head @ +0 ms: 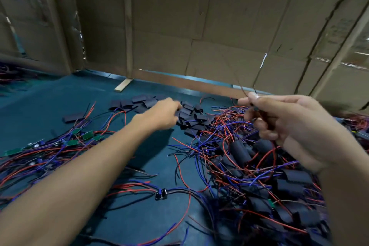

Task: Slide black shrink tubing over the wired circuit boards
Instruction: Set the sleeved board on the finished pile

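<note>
The left hand [162, 115] reaches into the tubing [191, 118] pile, fingers curled over a piece, grip unclear. The right hand [283, 124] pinches thin wires [257, 78] that rise above its fingers. The sleeves look light, soft and flattened; best pinched at an edge.

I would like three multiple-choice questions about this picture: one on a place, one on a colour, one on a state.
1. The loose pieces of black tubing lie:
A. at the far middle of the table
B. by the near left edge
C. in a box

2. The table cover is:
A. white
B. dark teal
C. yellow

3. The right hand:
A. lies flat and empty
B. pinches thin wires
C. is out of view

Answers: 1 A, the left hand reaches to that pile; 2 B, teal shows between the wires; 3 B, its fingers close on wires held up.
</note>
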`<state>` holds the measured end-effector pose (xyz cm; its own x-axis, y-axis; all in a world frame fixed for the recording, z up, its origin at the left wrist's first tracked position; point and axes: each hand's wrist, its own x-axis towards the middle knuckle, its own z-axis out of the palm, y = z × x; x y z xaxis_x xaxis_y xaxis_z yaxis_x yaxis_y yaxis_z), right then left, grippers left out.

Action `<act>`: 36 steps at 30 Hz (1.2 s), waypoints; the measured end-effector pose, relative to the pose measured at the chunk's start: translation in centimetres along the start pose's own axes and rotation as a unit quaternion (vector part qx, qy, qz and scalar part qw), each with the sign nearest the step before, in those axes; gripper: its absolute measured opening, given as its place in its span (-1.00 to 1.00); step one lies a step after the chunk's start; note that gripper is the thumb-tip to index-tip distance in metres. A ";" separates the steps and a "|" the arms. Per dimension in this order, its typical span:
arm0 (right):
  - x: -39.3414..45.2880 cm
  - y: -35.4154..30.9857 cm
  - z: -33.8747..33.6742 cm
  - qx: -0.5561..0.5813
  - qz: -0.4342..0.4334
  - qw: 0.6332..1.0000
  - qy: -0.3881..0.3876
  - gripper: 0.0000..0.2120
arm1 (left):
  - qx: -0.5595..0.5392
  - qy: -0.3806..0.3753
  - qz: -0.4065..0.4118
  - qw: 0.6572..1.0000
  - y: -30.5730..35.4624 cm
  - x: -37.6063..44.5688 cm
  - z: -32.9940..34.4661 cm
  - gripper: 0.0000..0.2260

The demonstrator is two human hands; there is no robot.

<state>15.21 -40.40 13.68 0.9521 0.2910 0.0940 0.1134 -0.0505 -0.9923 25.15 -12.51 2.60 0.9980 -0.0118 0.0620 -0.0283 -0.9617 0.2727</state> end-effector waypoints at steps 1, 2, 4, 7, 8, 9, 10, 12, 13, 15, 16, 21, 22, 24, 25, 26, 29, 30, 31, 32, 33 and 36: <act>-0.2 -0.2 -0.3 0.001 -0.006 1.000 0.004 -0.74 | 0.046 -0.035 0.024 0.998 -0.1 0.7 0.6 -0.54; -0.3 -0.3 -0.5 0.003 -0.012 1.000 0.007 -0.76 | 0.074 -0.061 0.040 0.995 -0.2 1.3 1.1 -0.51; -0.6 -0.6 -0.9 0.010 -0.022 1.000 0.006 -0.76 | 0.092 -0.073 0.052 0.992 -0.5 2.1 1.9 -0.50; -0.6 -0.8 -1.1 0.031 -0.019 0.999 0.001 -0.74 | 0.137 -0.052 0.083 0.986 -0.2 2.1 2.1 -0.60; -0.5 -0.9 -1.2 0.040 -0.014 0.999 0.000 -0.73 | 0.153 -0.039 0.095 0.983 -0.1 2.1 1.9 -0.67; -0.4 -0.9 -1.2 0.047 -0.009 0.999 0.000 -0.73 | 0.160 -0.028 0.098 0.982 0.1 2.1 1.6 -0.75; -0.4 -0.9 -1.3 0.049 -0.005 0.999 -0.001 -0.72 | 0.153 -0.025 0.097 0.983 0.2 2.1 1.3 -0.80; -0.4 -0.9 -1.5 0.039 0.003 0.999 -0.010 -0.71 | 0.132 -0.045 0.087 0.986 0.4 1.9 0.9 -0.77; -0.4 -0.9 -1.6 0.030 0.006 0.999 -0.017 -0.71 | 0.133 -0.059 0.082 0.986 0.6 1.8 0.7 -0.73; -0.5 -0.8 -1.7 0.014 0.011 1.000 -0.026 -0.70 | 0.147 -0.085 0.071 0.983 0.7 1.5 0.4 -0.66; -0.5 -0.8 -1.7 0.013 0.010 0.999 -0.027 -0.70 | 0.148 -0.094 0.067 0.982 0.8 1.4 0.3 -0.64; -0.3 -0.9 -1.5 0.043 0.002 0.999 -0.015 -0.71 | 0.065 -0.071 0.034 0.995 1.1 0.6 0.3 -0.58; -0.3 -1.0 -1.5 0.045 0.002 0.999 -0.012 -0.71 | 0.052 -0.066 0.023 0.996 1.3 0.4 0.3 -0.58; -0.3 -1.0 -1.5 0.046 0.003 0.999 -0.007 -0.72 | 0.029 -0.061 0.003 0.998 1.7 0.0 0.2 -0.67; -0.3 -1.1 -1.4 0.050 0.003 0.999 -0.005 -0.72 | 0.022 -0.056 -0.002 0.998 1.8 -0.3 0.1 -0.72; -0.2 -1.1 -1.3 0.061 0.001 0.998 -0.001 -0.73 | 0.019 -0.050 -0.009 0.999 2.0 -0.6 0.0 -0.71; -0.1 -1.3 -1.3 0.116 -0.010 0.993 0.021 -0.75 | 0.023 -0.041 -0.030 0.998 2.2 -1.3 -0.2 -0.59; -0.1 -1.4 -1.4 0.130 -0.015 0.991 0.031 -0.76 | 0.028 -0.032 -0.037 0.998 2.1 -1.6 -0.3 -0.58; -0.1 -1.5 -1.6 0.141 -0.021 0.989 0.041 -0.77 | 0.036 -0.018 -0.045 0.998 2.1 -1.9 -0.4 -0.57; -0.1 -1.6 -1.8 0.153 -0.027 0.987 0.052 -0.77 | 0.039 0.005 -0.049 0.998 2.1 -2.4 -0.6 -0.56; -0.1 -1.8 -2.1 0.165 -0.033 0.984 0.062 -0.77 | 0.027 0.038 -0.046 0.998 2.2 -2.9 -0.8 -0.55; -0.2 -2.1 -2.5 0.203 -0.054 0.974 0.089 -0.78 | -0.119 0.188 0.044 0.974 3.5 -5.4 -0.4 -0.54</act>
<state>15.47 -42.77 15.98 0.9791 0.1023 0.1758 0.1277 0.3634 -0.9228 19.66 -15.74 3.59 0.9012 0.0521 0.4302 -0.1703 -0.8703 0.4622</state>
